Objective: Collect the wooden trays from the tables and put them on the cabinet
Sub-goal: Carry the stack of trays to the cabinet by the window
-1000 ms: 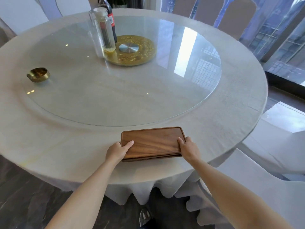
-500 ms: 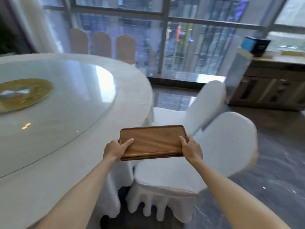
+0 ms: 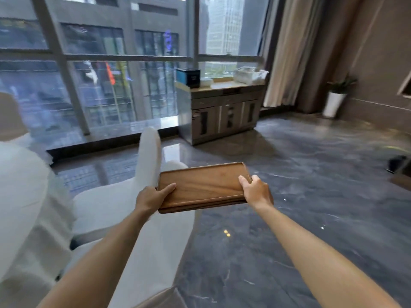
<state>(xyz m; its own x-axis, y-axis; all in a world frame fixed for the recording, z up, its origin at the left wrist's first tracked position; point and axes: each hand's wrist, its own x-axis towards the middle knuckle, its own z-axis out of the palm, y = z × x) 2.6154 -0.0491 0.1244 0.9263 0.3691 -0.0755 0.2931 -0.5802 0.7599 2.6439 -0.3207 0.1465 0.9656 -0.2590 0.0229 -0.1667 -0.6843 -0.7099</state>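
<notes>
I hold a stack of brown wooden trays (image 3: 203, 185) level in front of me, above the floor and a chair. My left hand (image 3: 152, 197) grips the stack's left end, thumb on top. My right hand (image 3: 255, 190) grips its right end the same way. The edge shows at least two trays, one on the other. The cabinet (image 3: 224, 107) stands ahead by the window, grey-brown with three doors and a pale top.
White-covered chairs (image 3: 142, 196) stand at my left and below the trays. A dark box (image 3: 189, 77), a white dish and a wrapped bundle (image 3: 250, 75) lie on the cabinet top. Dark marble floor stretches to the cabinet; a potted plant (image 3: 335, 97) stands at the right wall.
The trays were lifted off the round table and carried as I turned right. The table has left the view, and the cabinet now lies ahead.
</notes>
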